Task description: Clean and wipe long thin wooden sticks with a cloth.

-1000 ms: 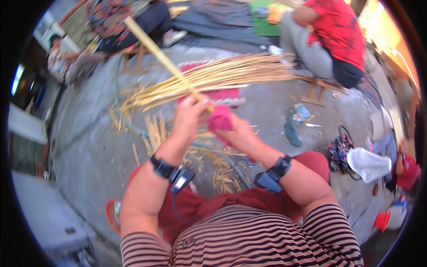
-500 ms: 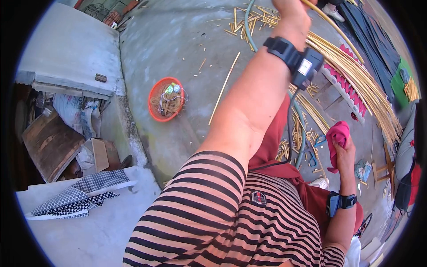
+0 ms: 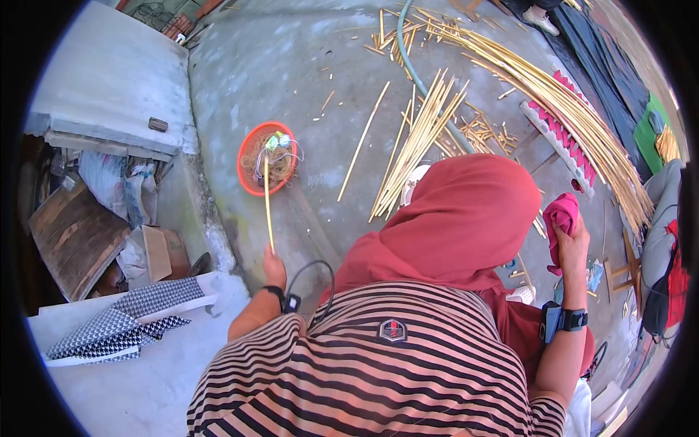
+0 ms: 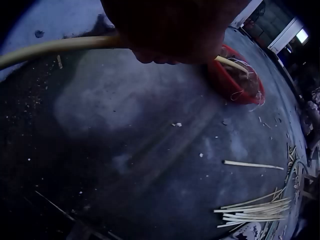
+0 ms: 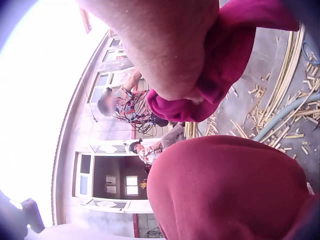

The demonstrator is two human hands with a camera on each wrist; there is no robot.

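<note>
My left hand [image 3: 274, 270] grips a pale yellow strip [image 3: 267, 200], whose far end lies over the orange basket [image 3: 241, 173] holding brown fibres and string. In the left wrist view the hand [image 4: 175, 30] is dark; the strip [image 4: 60, 46] passes through it and comes out beside the basket [image 4: 223, 82]. My right hand [image 3: 574, 246] holds a bunched magenta cloth [image 3: 559, 218] beside my raised knee. The right wrist view has the hand [image 5: 165, 45] against the same cloth [image 5: 227, 55], its fingers mostly hidden.
Pale strips [image 3: 419, 138] lie fanned on the concrete floor by my knee [image 3: 466, 211]. A long strip bundle [image 3: 575, 109] rests across a low pink-topped stand [image 3: 561, 149]. A hose [image 3: 409, 64] and cut pieces lie farther off. Boxes and a board [image 3: 76, 233] stand at the left.
The view has turned toward the basket. My left hand has moved down and left with the strip, which now reaches over the basket. The right hand keeps hold of the cloth.
</note>
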